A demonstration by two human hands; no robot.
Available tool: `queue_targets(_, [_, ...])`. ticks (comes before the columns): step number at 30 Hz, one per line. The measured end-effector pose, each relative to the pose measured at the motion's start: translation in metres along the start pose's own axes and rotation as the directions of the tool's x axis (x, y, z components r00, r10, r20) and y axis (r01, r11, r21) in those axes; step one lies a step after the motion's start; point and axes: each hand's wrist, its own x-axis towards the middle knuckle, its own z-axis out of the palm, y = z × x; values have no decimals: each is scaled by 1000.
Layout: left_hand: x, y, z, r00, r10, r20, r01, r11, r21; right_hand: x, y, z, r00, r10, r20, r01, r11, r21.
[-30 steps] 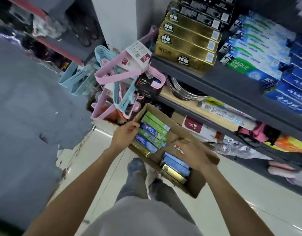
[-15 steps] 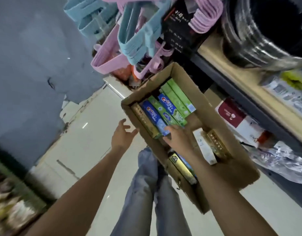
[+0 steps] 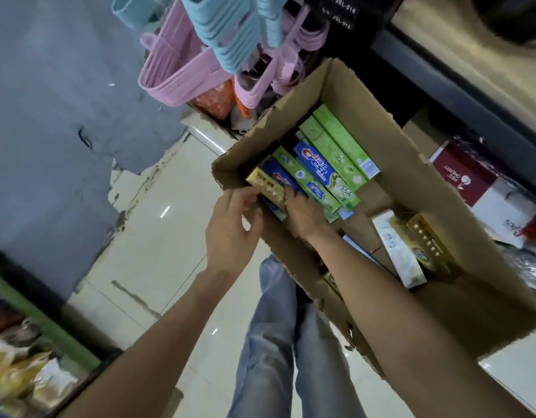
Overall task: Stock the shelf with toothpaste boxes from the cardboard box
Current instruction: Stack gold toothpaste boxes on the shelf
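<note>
A cardboard box [image 3: 330,95] standing on a pale tiled floor [image 3: 158,267] is being looked down into. Both bare hands are being reached over its near wall. A gold toothpaste box [image 3: 262,185], lying at the left end of a packed row, is being pinched by the left hand [image 3: 230,233], with fingers curled onto its near end. The right hand [image 3: 303,215] is being pressed against the same gold box and the blue toothpaste boxes [image 3: 316,168] beside it; whether it is actually closed on anything cannot be told. Green toothpaste boxes [image 3: 336,143] are lying side by side further right, and a white box [image 3: 396,257] and another gold box [image 3: 432,245] are lying loose at the near right. Judging by how many remain, the stocking is being only partly done. Pink and blue hangers [image 3: 206,55] are hanging just above the carton.
</note>
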Motion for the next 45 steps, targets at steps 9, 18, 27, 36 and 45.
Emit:
queue_targets(9, [43,31,52,684,194,703,-612,676,410,-95,75,-28,997,-25,-68,51,909,413])
queue_targets(18, [25,41,77,768,100,632,-433,808,399,-133,199,34,767,634,-97,-591,757,280])
queue_targets(27, [20,29,76,795,130,593,-429,811,397,-106,208,75,715,627,-308,-626,771,116])
queue_targets(36, [13,47,50,851,15,526,-231,909,347,-153,183,33,854,516,-65,-402,734,548])
queue_targets(45, [-10,112,-72,863,-305,403,367,927,-84,-278,78,-127,866,497,55,-124,107,986])
